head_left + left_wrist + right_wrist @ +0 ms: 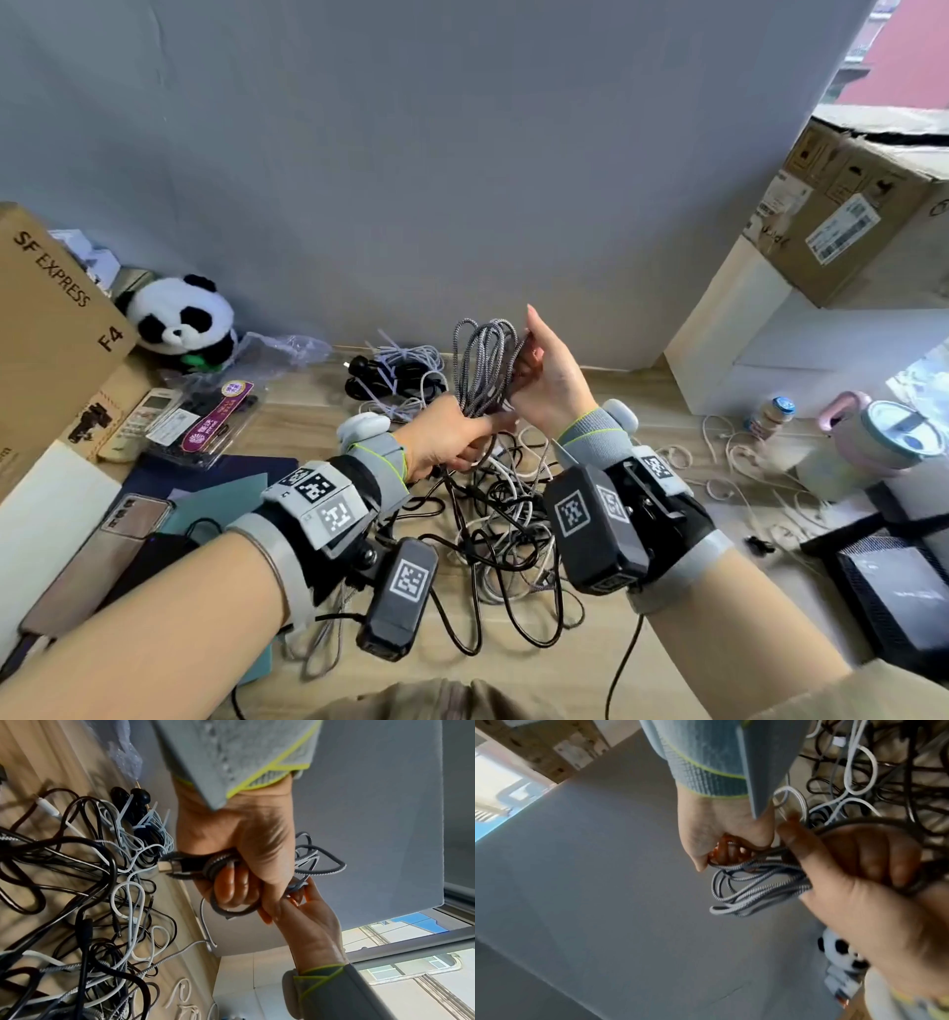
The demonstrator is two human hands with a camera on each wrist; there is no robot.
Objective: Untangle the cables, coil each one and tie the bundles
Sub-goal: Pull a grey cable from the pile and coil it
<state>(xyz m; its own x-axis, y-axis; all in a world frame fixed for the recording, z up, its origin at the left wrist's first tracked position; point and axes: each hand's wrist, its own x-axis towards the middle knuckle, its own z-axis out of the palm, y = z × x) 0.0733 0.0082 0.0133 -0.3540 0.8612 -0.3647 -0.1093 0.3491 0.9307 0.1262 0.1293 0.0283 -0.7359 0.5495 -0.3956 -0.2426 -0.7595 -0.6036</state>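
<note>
An SF Express cardboard box stands at the far left of the wooden table, and a panda plush sits just beside the box, against the grey wall. Right of the panda, at the back of the table, lie tied bundles of black and pale cables bound with white zip ties.

The left hand is raised above the table in front of those bundles. Its fingers are curled round the lower end of a grey braided cable coil; in the left wrist view the coil's black plug juts out of the fist, toward the table.

The loops of the coil stand upright between the two hands, clear of the table. The right hand holds the coil's right side, thumb and fingers closed on the strands with the fingertips pointing up; the right wrist view shows its fingers wrapped on the loops.

Under both hands a tangle of black, white and braided cables sprawls on the table. Right of the tangle loose cream cords trail toward a small bottle and a lidded tumbler. A large taped carton rests on a white unit at the far right.
</note>
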